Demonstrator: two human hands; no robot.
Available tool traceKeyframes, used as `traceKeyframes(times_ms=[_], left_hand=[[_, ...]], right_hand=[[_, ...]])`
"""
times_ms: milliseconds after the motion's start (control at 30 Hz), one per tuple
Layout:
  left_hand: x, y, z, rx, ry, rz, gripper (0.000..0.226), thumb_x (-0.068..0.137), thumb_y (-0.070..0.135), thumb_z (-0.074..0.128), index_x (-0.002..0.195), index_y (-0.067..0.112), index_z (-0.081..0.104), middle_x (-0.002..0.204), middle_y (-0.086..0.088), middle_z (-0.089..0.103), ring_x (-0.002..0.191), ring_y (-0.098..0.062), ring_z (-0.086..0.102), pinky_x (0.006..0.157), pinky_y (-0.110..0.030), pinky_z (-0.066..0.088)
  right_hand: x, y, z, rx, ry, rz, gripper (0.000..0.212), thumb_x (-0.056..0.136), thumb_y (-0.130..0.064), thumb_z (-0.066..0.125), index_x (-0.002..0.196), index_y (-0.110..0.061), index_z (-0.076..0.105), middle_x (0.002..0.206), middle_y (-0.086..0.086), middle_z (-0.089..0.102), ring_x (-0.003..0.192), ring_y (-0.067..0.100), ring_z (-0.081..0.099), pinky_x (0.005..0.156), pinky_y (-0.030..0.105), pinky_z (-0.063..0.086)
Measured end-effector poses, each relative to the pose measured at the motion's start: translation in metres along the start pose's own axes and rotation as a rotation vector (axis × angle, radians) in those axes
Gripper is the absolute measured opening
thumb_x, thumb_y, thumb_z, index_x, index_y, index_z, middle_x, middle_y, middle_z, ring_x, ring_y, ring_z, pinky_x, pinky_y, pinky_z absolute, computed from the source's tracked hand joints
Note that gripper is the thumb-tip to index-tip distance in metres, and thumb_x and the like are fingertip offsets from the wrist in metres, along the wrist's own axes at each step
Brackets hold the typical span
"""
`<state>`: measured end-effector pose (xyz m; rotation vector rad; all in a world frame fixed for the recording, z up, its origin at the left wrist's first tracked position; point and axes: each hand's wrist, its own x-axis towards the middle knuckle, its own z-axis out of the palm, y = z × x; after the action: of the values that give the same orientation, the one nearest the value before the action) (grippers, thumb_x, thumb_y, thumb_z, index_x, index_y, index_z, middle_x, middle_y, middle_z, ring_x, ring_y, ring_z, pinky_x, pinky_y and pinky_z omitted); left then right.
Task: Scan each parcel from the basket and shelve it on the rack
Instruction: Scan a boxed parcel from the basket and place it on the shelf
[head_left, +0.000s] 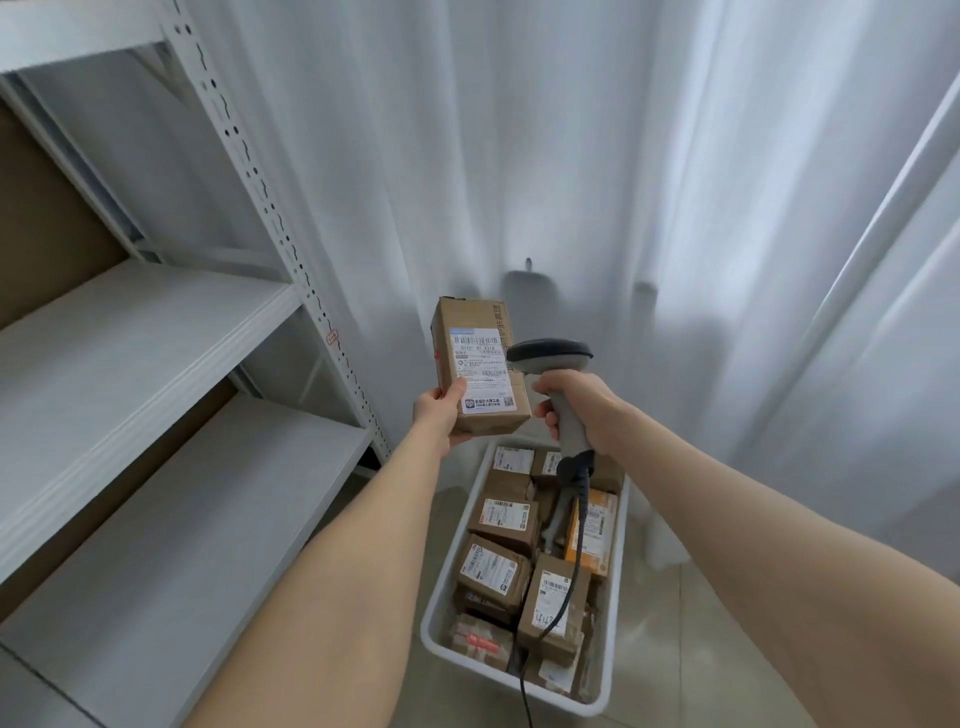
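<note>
My left hand (440, 415) holds a brown cardboard parcel (480, 364) upright by its lower end, its white shipping label facing me. My right hand (582, 410) grips the handle of a grey barcode scanner (551, 358), whose dark head sits right beside the parcel's label. The scanner's black cable hangs down over the white basket (436, 618) on the floor below, which is filled with several labelled brown parcels (491, 569). The white metal rack (156, 332) stands at the left with bare shelves.
White curtains (571, 156) hang behind and to the right of the basket. The rack's perforated upright post (291, 249) stands just left of the held parcel. A brown board backs the rack at the far left. The floor is tiled.
</note>
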<state>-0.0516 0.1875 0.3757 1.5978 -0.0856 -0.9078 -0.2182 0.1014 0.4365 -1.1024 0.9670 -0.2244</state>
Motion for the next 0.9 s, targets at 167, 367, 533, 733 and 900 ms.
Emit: traceKeyframes(times_ms=[167,367,533,733,900], left_hand=[[-0.001,0.004,-0.014,-0.019,0.01,-0.002,0.035,0.096,0.028,0.056,0.124,0.007,0.051,0.117,-0.013,0.065,0.098,-0.029,0.062,0.079,-0.048,0.055],[-0.009,0.009,-0.025,-0.04,0.016,0.008,0.036,0.097,0.029,0.054,0.125,0.008,0.051,0.113,-0.011,0.066,0.096,-0.028,0.063,0.08,-0.047,0.055],[-0.016,0.017,-0.031,-0.05,0.013,0.027,0.034,0.097,0.029,0.053,0.124,0.009,0.051,0.114,-0.011,0.066,0.095,-0.027,0.063,0.079,-0.045,0.056],[-0.023,0.023,-0.038,-0.07,0.026,0.048,0.034,0.097,0.029,0.053,0.123,0.008,0.051,0.117,-0.012,0.065,0.095,-0.027,0.063,0.078,-0.045,0.055],[-0.028,0.028,-0.049,-0.087,0.032,0.057,0.027,0.098,0.029,0.051,0.117,0.009,0.052,0.119,-0.013,0.065,0.094,-0.026,0.063,0.079,-0.046,0.055]], right_hand=[[-0.008,-0.007,0.013,-0.046,-0.058,-0.03,0.014,0.091,-0.012,0.057,0.104,-0.007,0.054,0.064,0.008,0.057,0.049,0.013,0.046,0.049,0.022,0.043],[-0.016,-0.016,0.024,-0.121,-0.098,-0.035,0.009,0.091,-0.011,0.055,0.099,-0.008,0.053,0.062,0.006,0.053,0.048,0.012,0.045,0.049,0.022,0.042],[-0.022,-0.02,0.031,-0.13,-0.121,-0.044,0.007,0.091,-0.01,0.054,0.098,-0.008,0.052,0.063,0.005,0.052,0.049,0.012,0.046,0.048,0.021,0.043],[-0.031,-0.028,0.04,-0.147,-0.126,-0.058,0.006,0.091,-0.01,0.054,0.097,-0.009,0.052,0.061,0.005,0.051,0.048,0.012,0.045,0.048,0.021,0.042],[-0.037,-0.033,0.05,-0.167,-0.132,-0.059,0.006,0.091,-0.011,0.054,0.095,-0.008,0.051,0.061,0.006,0.051,0.047,0.012,0.044,0.047,0.02,0.042]])
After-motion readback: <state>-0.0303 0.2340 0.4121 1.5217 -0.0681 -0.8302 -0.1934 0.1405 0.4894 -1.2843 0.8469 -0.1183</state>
